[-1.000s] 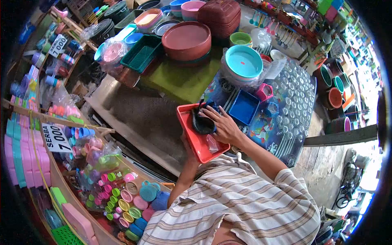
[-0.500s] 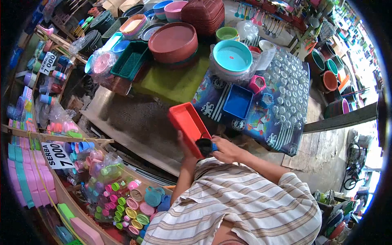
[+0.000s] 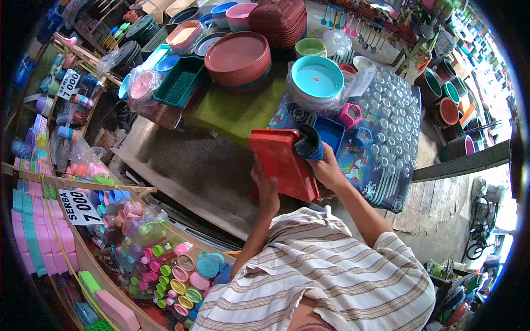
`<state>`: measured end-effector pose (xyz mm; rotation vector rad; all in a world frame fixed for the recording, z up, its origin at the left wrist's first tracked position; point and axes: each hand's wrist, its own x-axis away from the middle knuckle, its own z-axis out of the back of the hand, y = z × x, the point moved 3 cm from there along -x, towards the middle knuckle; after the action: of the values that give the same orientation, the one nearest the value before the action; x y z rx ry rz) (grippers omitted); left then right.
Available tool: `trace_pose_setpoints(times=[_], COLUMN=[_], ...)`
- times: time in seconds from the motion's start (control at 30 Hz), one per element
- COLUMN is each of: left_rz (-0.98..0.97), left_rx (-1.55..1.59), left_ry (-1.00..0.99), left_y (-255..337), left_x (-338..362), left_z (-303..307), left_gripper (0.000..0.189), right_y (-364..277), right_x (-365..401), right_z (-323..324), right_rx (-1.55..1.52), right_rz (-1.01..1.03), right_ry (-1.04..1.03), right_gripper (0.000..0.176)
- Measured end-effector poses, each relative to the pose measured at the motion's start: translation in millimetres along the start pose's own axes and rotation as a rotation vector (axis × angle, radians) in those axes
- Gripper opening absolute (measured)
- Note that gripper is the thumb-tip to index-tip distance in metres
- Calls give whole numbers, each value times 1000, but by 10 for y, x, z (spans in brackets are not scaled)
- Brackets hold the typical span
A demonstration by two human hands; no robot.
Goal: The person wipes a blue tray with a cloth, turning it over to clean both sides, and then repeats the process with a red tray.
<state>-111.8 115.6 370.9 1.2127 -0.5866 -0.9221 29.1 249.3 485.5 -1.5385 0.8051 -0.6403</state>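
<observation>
A red rectangular plastic tray (image 3: 282, 165) is raised in front of me, tipped up so that its underside and side wall show. My left hand (image 3: 265, 187) grips its left side, the fingers partly hidden behind it. My right hand (image 3: 329, 170) is closed around a black, brush-like thing with a blue lower part (image 3: 309, 144), which lies against the tray's upper right edge. Just behind that hand, a blue rectangular tray (image 3: 329, 132) rests on the patterned table cover, partly covered from view. A pink container (image 3: 350, 115) and a small blue container (image 3: 361, 137) stand beside it.
Rows of glass jars (image 3: 395, 121) fill the table's right side. Turquoise basins (image 3: 317, 77), brown round basins (image 3: 237, 58) and a green basket (image 3: 179, 81) stand farther back. Colourful cups (image 3: 178, 286) crowd the lower left shelf. A wooden beam (image 3: 464, 161) juts in from the right.
Both hands have moved up and right with the red tray. It has turned from showing its inside to showing its underside, and the brush-like thing has moved to its upper edge.
</observation>
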Motion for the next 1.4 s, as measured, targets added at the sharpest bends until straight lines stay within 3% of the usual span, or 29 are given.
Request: trace_pose_setpoints(times=[0.07,0.1,0.17,0.3,0.37,0.4,0.43,0.53,0.67,0.77,0.83,0.9,1.03,1.1,1.2,1.27,1.4], left_rz=[158,155,520,556,581,582,568,526,433,291,357,423,436,452,408,107,22], left_rx=[537,538,1248,961,942,943,992,1075,1103,1009,1076,1141,1027,962,761,500,347], left_ry=[234,233,99,183,134,132,139,166,260,299,327,354,287,267,285,174,186], left_y=[4,49,43,-244,-257,-272,-285,-257,-81,-165,-101,-109,-296,-298,-167,24,109], left_x=[-86,-95,-43,29,56,58,66,38,-110,-260,-230,-172,6,121,207,200,256], left_z=[88,158,205,210,214,193,166,151,399,662,727,737,475,337,298,355,220], left_gripper=[95,95,78,77,78,78,78,80,87,91,91,90,86,84,76,69,67], right_y=[57,109,111,-81,-157,-189,-206,-368,-282,-159,-101,-130,-144,-347,-659,-749,-642], right_x=[-6,-12,-30,-113,-181,-231,-201,-66,212,445,578,639,492,298,61,-14,104], right_z=[74,95,79,34,72,68,50,-192,-299,-260,-208,-147,-4,10,54,30,-381], right_rx=[43,44,127,236,361,369,371,675,807,907,893,998,864,766,714,984,1095], right_rz=[43,46,45,112,290,327,323,460,426,420,416,410,396,504,513,465,565], right_ry=[19,20,-9,165,166,90,93,-133,-289,-422,-421,-378,-239,-175,-139,-248,-338], right_gripper=[27,27,30,28,38,60,60,106,121,123,121,117,111,117,119,119,109])
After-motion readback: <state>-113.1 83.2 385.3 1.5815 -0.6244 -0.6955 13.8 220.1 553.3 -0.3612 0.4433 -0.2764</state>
